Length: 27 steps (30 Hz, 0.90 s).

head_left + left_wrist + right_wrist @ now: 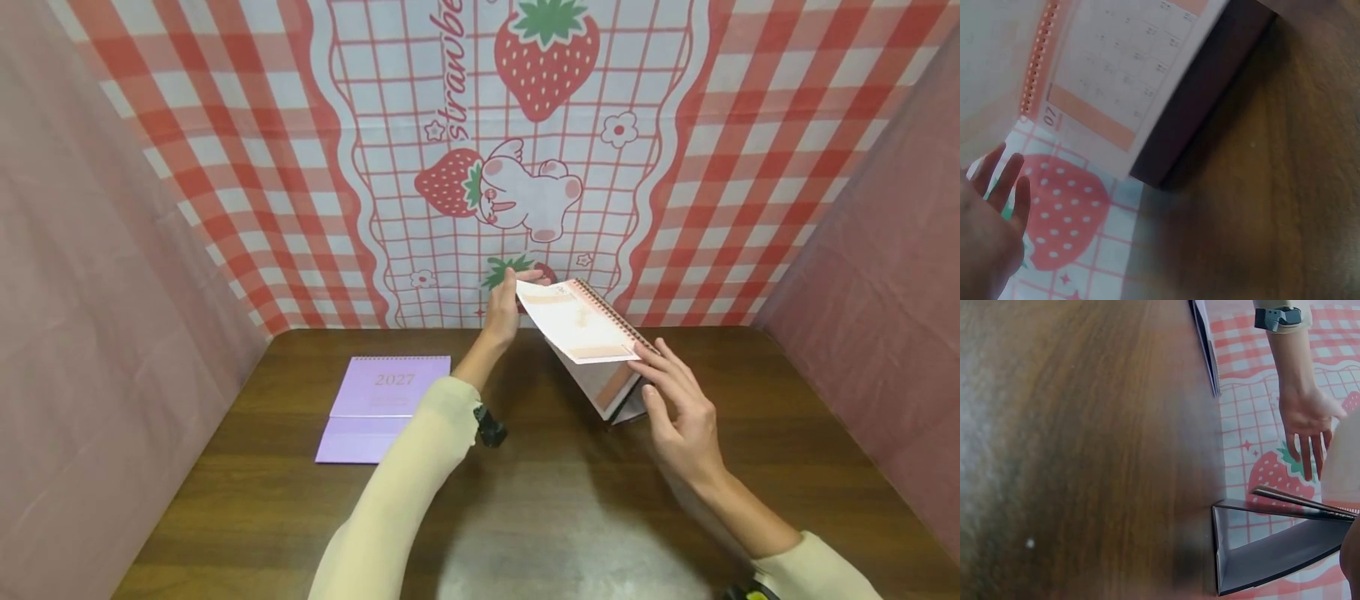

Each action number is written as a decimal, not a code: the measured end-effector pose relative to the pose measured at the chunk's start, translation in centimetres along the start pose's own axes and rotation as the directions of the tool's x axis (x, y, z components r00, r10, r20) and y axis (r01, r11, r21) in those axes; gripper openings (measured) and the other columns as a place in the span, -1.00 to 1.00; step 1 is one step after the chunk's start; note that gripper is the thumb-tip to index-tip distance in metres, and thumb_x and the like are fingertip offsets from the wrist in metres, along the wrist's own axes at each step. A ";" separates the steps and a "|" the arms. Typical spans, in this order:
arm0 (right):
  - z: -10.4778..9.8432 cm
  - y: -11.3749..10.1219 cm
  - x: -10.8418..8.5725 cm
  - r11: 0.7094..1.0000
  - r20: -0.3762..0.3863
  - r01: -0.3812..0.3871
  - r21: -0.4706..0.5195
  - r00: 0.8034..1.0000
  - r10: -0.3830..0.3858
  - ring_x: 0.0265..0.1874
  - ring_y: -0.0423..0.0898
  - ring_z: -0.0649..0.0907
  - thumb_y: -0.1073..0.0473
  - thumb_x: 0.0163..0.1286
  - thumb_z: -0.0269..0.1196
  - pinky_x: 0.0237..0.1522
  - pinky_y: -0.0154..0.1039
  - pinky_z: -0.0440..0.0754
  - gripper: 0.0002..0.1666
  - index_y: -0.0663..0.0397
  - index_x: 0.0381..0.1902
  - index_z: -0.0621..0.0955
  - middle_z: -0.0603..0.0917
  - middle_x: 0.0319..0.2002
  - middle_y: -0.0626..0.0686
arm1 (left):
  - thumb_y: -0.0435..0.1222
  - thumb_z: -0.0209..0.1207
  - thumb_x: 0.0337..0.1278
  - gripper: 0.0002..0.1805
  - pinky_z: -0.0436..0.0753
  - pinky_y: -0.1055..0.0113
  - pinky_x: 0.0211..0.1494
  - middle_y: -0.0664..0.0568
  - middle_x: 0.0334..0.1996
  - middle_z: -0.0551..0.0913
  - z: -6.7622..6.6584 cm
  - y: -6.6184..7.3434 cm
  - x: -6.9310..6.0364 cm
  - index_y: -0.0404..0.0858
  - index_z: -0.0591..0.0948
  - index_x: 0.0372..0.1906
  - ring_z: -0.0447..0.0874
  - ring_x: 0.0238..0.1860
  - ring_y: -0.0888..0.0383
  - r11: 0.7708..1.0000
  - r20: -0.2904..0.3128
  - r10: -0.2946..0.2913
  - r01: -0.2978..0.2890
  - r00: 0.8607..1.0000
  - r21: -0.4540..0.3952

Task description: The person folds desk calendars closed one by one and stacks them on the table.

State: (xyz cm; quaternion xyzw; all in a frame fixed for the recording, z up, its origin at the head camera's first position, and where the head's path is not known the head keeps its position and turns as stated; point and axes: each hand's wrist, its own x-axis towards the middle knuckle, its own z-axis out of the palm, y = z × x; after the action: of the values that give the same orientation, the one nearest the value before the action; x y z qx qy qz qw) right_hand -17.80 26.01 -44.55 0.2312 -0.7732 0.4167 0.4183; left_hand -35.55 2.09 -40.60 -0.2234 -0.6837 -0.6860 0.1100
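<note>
Left grip (506,312) spread, straight fingers at the raised page's (585,323) outer edge, right grip (684,410) loose, fingers fairly straight against the near end of the spiral binding (611,315), desk calendar (606,390) standing on the tabletop (540,508) between them, well apart from the purple calendar (392,392) at left.
</note>
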 end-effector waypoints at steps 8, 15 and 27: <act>-0.1 0.2 -0.4 1.000 0.024 0.011 -0.005 1.000 -0.011 0.73 -0.18 0.46 0.64 0.38 0.25 0.77 -0.38 0.34 -0.56 0.33 0.10 0.84 0.79 0.42 0.14 | -0.15 -0.49 0.91 -0.27 0.80 0.48 -0.01 -0.51 0.26 0.77 -0.3 -1.4 -0.9 -0.53 0.57 0.47 0.86 0.20 -0.44 0.999 0.000 0.000 0.000 1.000 -0.032; -0.3 0.3 -0.5 1.000 0.042 -0.010 -0.018 0.999 0.011 0.74 -0.16 0.45 0.62 0.44 0.22 0.77 -0.40 0.33 -0.61 0.34 0.06 0.85 0.79 0.43 0.14 | 0.45 -0.44 0.72 -0.07 0.81 0.33 0.17 0.06 0.12 0.95 -1.1 -9.6 1.7 0.08 0.87 0.24 0.93 0.04 0.16 0.988 -0.090 -0.051 0.063 0.995 0.142; -0.3 0.3 -0.8 1.000 0.044 -0.017 0.009 0.999 0.017 0.75 -0.14 0.44 0.61 0.48 0.19 0.77 -0.40 0.33 -0.59 0.28 0.04 0.87 0.78 0.36 0.36 | 0.53 -0.62 0.62 0.01 0.68 -0.06 0.53 0.02 0.41 0.81 -0.9 -13.6 1.9 0.27 0.83 0.29 0.80 0.38 -0.09 0.868 0.004 -0.190 0.166 0.982 0.468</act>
State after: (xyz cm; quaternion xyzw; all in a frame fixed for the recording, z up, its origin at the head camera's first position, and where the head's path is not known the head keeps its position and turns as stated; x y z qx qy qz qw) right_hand -17.40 26.41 -45.26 0.2357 -0.7821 0.4189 0.3967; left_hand -43.58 2.06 -51.79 -0.1434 -0.8484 -0.5033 0.0796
